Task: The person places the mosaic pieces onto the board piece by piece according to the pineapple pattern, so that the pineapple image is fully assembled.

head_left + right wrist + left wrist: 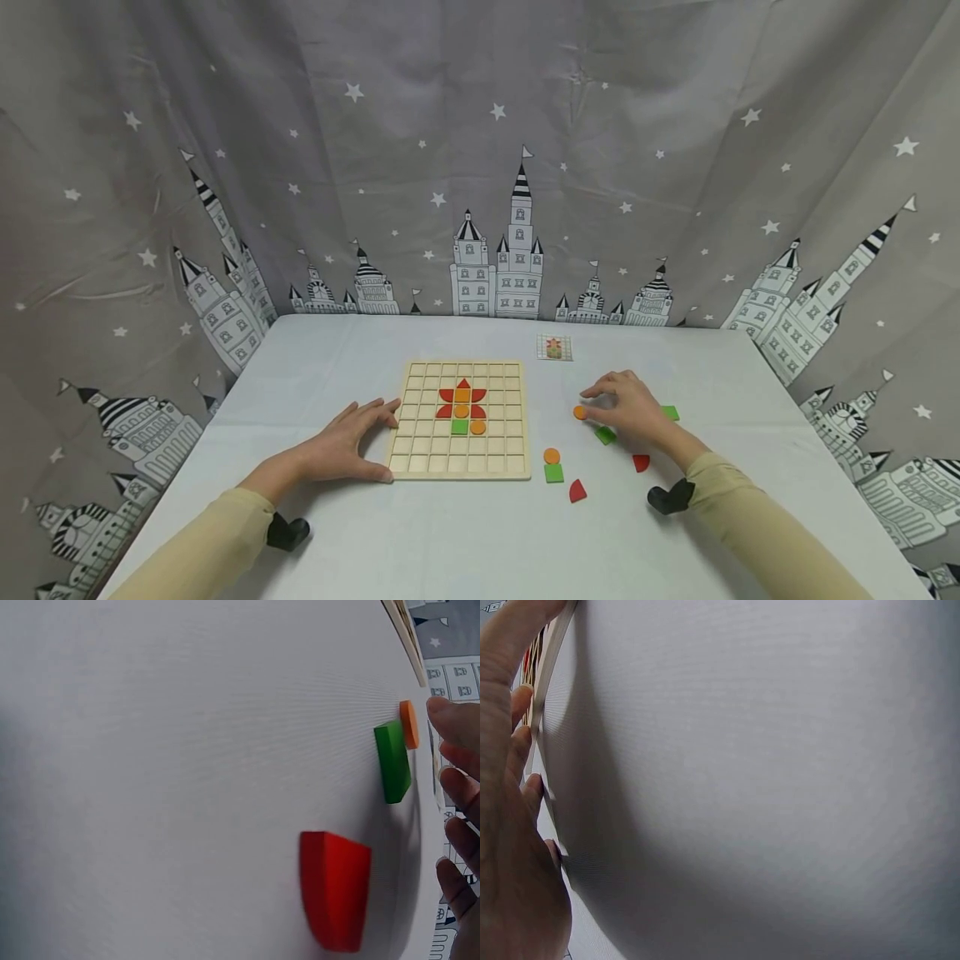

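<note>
My left hand (341,446) rests at the left edge of a wooden grid board (420,465), its thumb by the near left corner and fingertips along the side. On the board, several red pieces surround an orange square (462,396) and an orange disc (461,411); below them sit a green square (459,427) and another orange disc (477,427). My right hand (630,410) is low over the table, its thumb at a loose orange disc (580,412), index finger apart from thumb. Whether the thumb touches the disc, I cannot tell.
Right of the board lie an orange disc (552,456), a green square (553,473) and a red quarter-circle (577,491). Around the right hand are green pieces (605,435) and another red quarter-circle (641,462). A small pattern card (554,347) lies behind, before a grey curtain (420,100).
</note>
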{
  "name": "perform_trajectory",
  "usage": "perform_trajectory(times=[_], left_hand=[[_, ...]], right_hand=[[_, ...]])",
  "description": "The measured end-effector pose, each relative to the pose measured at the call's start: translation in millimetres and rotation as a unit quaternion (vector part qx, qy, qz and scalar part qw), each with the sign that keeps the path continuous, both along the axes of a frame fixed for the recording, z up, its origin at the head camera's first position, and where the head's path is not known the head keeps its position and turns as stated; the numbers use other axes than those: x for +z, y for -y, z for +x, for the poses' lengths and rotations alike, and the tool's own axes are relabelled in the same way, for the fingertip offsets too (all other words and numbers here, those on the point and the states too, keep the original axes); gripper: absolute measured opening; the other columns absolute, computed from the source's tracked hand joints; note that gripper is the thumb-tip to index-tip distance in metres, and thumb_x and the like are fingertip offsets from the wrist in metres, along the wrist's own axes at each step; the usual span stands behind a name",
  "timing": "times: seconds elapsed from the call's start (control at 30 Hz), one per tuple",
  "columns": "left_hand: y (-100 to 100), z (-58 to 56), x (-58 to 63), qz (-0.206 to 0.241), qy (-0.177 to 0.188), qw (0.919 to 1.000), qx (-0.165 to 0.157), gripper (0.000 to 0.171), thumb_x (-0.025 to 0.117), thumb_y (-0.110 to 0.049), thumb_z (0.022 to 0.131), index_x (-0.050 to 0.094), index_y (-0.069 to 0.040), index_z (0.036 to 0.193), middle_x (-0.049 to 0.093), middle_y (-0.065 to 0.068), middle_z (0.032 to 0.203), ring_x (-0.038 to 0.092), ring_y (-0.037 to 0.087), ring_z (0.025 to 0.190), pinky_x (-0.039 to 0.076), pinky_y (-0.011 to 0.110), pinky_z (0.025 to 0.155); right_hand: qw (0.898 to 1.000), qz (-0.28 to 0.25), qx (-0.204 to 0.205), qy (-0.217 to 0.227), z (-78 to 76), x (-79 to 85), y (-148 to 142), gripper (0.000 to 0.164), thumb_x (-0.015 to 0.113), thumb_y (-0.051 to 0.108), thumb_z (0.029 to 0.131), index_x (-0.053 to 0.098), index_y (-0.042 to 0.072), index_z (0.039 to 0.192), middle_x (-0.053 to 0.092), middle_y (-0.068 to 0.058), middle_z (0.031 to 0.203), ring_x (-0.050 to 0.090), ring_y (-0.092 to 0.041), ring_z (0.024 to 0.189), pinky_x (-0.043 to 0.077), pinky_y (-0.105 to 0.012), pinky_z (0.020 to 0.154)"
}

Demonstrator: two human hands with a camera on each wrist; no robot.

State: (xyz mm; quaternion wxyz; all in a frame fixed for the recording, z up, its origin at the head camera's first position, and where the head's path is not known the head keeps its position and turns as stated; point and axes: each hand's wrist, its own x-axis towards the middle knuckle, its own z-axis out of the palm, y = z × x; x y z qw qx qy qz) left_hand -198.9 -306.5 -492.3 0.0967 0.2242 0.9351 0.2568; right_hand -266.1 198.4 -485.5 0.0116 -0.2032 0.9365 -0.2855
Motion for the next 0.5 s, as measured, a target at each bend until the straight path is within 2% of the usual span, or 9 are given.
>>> perform_trajectory(times=[0.27, 0.5], left_hand=[[-0.4, -0.4, -1.8, -0.001, -0.001, 1.0, 0.002, 0.077, 0.084, -0.066, 0.07, 0.051, -0.022, 0.125, 0.033, 0.008, 0.165, 0.02, 0.04, 0.153, 0.003, 0.061, 0.124], [0.2, -0.9, -3.1, 0.001, -0.002, 1.0, -0.002, 0.077, 0.084, -0.066, 0.071, 0.052, -0.022, 0.125, 0.033, 0.009, 0.165, 0.02, 0.041, 0.153, 0.003, 0.062, 0.124]], right_hand=[[1.0, 0.002, -0.015, 0.028, 2.2, -8.8, 0.4, 0.028, 0.082, 0.034, 0.086, 0.079, 0.022, 0.111, 0.066, 0.001, 0.115, 0.048, -0.03, 0.119, 0.042, -0.058, 0.105], [1.0, 0.004, -0.011, 0.016, 1.7, -15.6, 1.1, 0.028, 0.082, 0.033, 0.086, 0.079, 0.022, 0.112, 0.065, 0.001, 0.113, 0.048, -0.03, 0.119, 0.039, -0.059, 0.105]])
